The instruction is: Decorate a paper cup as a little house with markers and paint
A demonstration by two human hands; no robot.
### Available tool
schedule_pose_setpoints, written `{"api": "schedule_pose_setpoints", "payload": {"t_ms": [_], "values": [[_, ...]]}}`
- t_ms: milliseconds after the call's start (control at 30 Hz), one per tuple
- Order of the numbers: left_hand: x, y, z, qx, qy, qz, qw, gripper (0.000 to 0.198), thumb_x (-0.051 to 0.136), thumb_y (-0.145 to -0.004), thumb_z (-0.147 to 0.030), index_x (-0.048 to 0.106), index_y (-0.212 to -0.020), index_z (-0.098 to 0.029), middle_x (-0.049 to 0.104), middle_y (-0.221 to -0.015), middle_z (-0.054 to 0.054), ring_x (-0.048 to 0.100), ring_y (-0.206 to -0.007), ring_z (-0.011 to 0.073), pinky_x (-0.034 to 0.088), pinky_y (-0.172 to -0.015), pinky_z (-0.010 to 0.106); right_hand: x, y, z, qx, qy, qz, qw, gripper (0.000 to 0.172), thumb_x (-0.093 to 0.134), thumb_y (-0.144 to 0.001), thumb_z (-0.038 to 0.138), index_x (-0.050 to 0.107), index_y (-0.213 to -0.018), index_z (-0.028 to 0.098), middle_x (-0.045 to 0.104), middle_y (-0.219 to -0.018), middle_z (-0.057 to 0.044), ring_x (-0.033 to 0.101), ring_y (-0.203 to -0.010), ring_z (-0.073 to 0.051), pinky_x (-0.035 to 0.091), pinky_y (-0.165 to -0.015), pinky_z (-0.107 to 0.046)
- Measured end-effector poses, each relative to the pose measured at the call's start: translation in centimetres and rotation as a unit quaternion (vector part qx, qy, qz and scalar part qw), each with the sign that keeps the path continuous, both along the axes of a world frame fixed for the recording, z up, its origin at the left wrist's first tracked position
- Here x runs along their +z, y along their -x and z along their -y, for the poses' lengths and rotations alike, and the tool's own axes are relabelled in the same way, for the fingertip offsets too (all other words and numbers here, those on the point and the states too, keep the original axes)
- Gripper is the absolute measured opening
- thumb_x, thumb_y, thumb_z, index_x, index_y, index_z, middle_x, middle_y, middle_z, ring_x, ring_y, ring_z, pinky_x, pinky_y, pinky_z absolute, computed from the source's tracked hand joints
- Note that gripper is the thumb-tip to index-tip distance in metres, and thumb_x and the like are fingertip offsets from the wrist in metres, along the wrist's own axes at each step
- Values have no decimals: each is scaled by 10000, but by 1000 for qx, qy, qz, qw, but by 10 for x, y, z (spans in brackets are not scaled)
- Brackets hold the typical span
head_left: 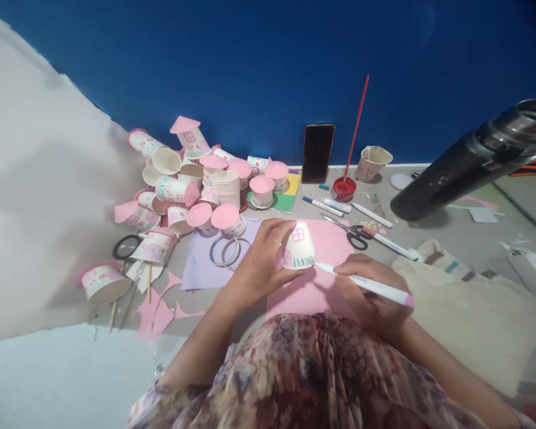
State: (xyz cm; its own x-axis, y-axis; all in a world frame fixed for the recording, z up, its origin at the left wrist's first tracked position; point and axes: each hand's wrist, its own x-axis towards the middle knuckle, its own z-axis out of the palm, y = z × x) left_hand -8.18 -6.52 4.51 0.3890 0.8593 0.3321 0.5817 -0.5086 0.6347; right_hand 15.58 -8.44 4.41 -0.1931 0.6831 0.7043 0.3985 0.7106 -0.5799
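Note:
My left hand [262, 256] is closed around a white paper cup [301, 244], held upside down over a sheet of pink paper [290, 298]. The cup bears a pink window drawing, a pink shape at its left side and green grass-like strokes along its rim. In my right hand [375, 289] is a white marker pen [370, 285] with a pink end. Its tip is at the cup's lower right edge, on or very close to the surface. Left of my left hand, two bangles or rings [230, 252] lie on lilac paper [195, 271].
Decorated cups with pink cone roofs [262, 186] crowd the left. Scissors [356, 237] and markers [372, 215] lie beyond my hands. Further back are a phone [318, 154], a red paint pot [343, 189] and a paper cup [373, 164]. A black flask [455, 173] and beige cloth [469, 304] are right.

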Motion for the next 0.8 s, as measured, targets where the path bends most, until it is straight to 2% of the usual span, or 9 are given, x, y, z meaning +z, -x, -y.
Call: {"api": "schedule_pose_setpoints", "payload": {"t_ms": [300,433,633,800], "values": [[1,0,4,5,8,36,999,693,820,-910,-322,457,-1499,-274,555,-1440,154,560,-1376,319,605,-1084,498,4,-2,0,-10,-5,1,1000,176,629,-904,109,715,-851,253,753,-643,6,717,-528,-186,578,-513,-286],[2,-1,4,8,6,38,999,667,809,-905,-257,466,-1477,-246,561,-1435,161,556,-1378,311,584,-1116,514,5,-2,1,-8,-14,-2,1000,165,633,-906,99,706,-861,241,763,-672,-5,740,-571,-189,603,-562,-285],[-2,-2,5,8,21,93,995,689,838,-878,-278,490,-1472,-277,551,-1441,148,569,-1379,307,621,-1076,496,5,-1,-2,37,-8,-1,999,155,635,-905,99,724,-865,219,762,-685,-18,710,-551,-172,579,-534,-274],[-16,-1,4,6,65,158,985,703,845,-868,-325,483,-1470,-291,545,-1456,143,590,-1403,314,592,-1125,506,2,-6,-1,-1,0,-18,1000,156,636,-909,109,720,-892,240,772,-700,-20,742,-590,-199,606,-555,-302]]}}
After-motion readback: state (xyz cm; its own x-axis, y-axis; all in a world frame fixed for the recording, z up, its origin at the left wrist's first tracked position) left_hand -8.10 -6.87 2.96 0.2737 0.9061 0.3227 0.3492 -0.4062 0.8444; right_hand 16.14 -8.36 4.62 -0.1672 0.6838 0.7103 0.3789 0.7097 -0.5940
